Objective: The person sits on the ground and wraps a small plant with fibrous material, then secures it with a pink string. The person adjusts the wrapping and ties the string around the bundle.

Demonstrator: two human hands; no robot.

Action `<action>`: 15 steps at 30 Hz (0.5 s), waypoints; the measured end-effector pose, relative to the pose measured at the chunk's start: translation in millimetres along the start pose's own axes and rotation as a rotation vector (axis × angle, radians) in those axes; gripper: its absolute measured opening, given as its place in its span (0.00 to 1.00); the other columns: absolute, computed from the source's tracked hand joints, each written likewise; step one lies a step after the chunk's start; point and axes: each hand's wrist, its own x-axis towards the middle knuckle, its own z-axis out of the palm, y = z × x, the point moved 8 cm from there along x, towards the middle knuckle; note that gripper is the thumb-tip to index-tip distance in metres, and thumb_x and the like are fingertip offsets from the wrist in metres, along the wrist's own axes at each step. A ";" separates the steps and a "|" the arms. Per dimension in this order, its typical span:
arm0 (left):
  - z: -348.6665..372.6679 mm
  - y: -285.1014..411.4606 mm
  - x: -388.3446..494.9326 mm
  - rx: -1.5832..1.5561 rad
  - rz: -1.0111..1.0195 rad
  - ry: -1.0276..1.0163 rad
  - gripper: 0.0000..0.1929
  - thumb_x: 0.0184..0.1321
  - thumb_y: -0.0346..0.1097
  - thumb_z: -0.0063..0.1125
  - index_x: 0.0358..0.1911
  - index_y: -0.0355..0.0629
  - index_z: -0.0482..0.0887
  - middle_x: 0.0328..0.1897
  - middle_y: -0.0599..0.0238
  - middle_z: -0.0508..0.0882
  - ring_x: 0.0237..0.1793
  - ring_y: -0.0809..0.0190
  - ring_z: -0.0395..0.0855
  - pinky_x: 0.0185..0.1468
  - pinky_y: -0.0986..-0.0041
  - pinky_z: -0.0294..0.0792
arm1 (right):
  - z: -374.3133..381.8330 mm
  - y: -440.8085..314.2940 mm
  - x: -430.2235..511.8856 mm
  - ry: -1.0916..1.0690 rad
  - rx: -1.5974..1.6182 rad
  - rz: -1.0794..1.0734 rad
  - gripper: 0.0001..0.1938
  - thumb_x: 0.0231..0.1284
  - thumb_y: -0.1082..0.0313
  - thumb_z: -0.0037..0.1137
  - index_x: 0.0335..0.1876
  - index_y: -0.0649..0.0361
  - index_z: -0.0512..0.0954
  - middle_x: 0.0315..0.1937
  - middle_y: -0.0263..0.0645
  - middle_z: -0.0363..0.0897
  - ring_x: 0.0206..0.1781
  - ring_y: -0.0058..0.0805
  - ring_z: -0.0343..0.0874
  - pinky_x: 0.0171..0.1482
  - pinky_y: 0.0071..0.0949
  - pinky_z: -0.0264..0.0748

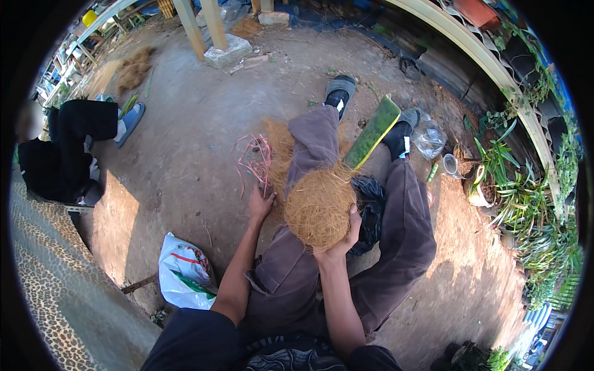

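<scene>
A ball of brown coconut fibre (320,208) rests over my lap, and a long green leaf with yellow edges (375,134) projects from its far side. My right hand (341,236) grips the ball from the right and below. To its left, my left hand (262,200) is closed on a tangled bundle of pink plastic string (256,160). Loose coconut fibre (277,139) lies on the ground beside my leg. A black plastic bag (370,211) sits between my legs, partly hidden by the ball.
A white printed sack (183,273) stands at the lower left. Another person (65,153) sits at the far left. Clear plastic (429,139) and a plastic cup (451,164) lie near my right foot. Potted plants (524,204) line the right side; a post on a concrete block (228,51) stands ahead.
</scene>
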 end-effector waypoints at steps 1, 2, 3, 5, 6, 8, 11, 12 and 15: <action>-8.3 6.4 -2.3 0.006 0.078 0.064 0.39 0.55 0.42 0.74 0.70 0.47 0.70 0.53 0.50 0.87 0.53 0.43 0.86 0.58 0.54 0.75 | -1.5 0.0 -0.1 0.015 0.008 0.002 0.31 0.72 0.42 0.45 0.71 0.56 0.68 0.64 0.43 0.75 0.64 0.41 0.78 0.63 0.45 0.77; -16.3 8.3 -7.2 0.026 0.107 0.115 0.39 0.54 0.42 0.75 0.70 0.48 0.70 0.53 0.51 0.87 0.53 0.44 0.86 0.58 0.54 0.75 | -1.9 -0.3 -0.2 0.014 0.015 -0.002 0.31 0.72 0.42 0.45 0.71 0.56 0.68 0.64 0.43 0.75 0.64 0.41 0.78 0.62 0.45 0.77; -23.1 6.8 -11.6 0.058 0.092 0.143 0.39 0.53 0.41 0.75 0.70 0.48 0.70 0.53 0.53 0.87 0.53 0.45 0.85 0.58 0.55 0.75 | -0.9 -0.6 -0.3 -0.003 0.023 -0.006 0.31 0.72 0.42 0.46 0.71 0.56 0.68 0.64 0.43 0.76 0.64 0.41 0.78 0.62 0.45 0.78; -29.8 -3.5 -19.0 0.066 -0.021 0.080 0.37 0.54 0.42 0.74 0.69 0.47 0.72 0.52 0.53 0.88 0.53 0.46 0.86 0.57 0.56 0.76 | -3.6 -1.2 0.0 0.019 0.012 -0.012 0.31 0.72 0.42 0.46 0.71 0.56 0.68 0.64 0.43 0.76 0.63 0.41 0.78 0.62 0.45 0.78; -31.2 -10.4 -22.7 0.063 -0.102 0.043 0.35 0.55 0.42 0.74 0.68 0.47 0.74 0.51 0.53 0.89 0.52 0.47 0.87 0.57 0.56 0.76 | -4.2 -1.5 0.2 0.020 -0.002 -0.014 0.31 0.72 0.42 0.46 0.71 0.56 0.68 0.64 0.43 0.76 0.63 0.41 0.78 0.62 0.45 0.78; -37.9 -9.6 -27.1 0.152 -0.082 0.009 0.30 0.56 0.41 0.72 0.63 0.46 0.79 0.48 0.54 0.90 0.49 0.48 0.89 0.55 0.57 0.77 | -5.9 -0.8 0.4 0.034 0.020 -0.007 0.31 0.72 0.43 0.47 0.71 0.57 0.68 0.64 0.43 0.76 0.63 0.41 0.78 0.62 0.45 0.78; -43.0 -3.7 -26.7 0.203 -0.041 -0.050 0.24 0.56 0.43 0.71 0.57 0.44 0.85 0.42 0.54 0.91 0.43 0.50 0.90 0.49 0.59 0.79 | -6.2 0.3 1.0 0.033 0.030 0.000 0.31 0.72 0.43 0.47 0.71 0.57 0.68 0.64 0.43 0.76 0.63 0.40 0.78 0.62 0.44 0.77; -42.7 -2.1 -27.0 0.207 -0.060 -0.090 0.23 0.56 0.44 0.71 0.55 0.44 0.87 0.41 0.54 0.91 0.41 0.51 0.90 0.47 0.60 0.79 | -5.5 1.0 1.2 0.025 0.028 0.005 0.31 0.72 0.43 0.47 0.71 0.58 0.68 0.64 0.43 0.76 0.63 0.40 0.78 0.63 0.43 0.77; -47.7 21.7 -29.8 0.184 -0.050 -0.123 0.17 0.59 0.39 0.70 0.51 0.42 0.89 0.40 0.58 0.93 0.37 0.56 0.92 0.43 0.65 0.80 | -4.8 -0.4 2.3 0.011 0.027 -0.019 0.31 0.72 0.43 0.46 0.71 0.58 0.67 0.64 0.44 0.76 0.64 0.40 0.78 0.63 0.43 0.77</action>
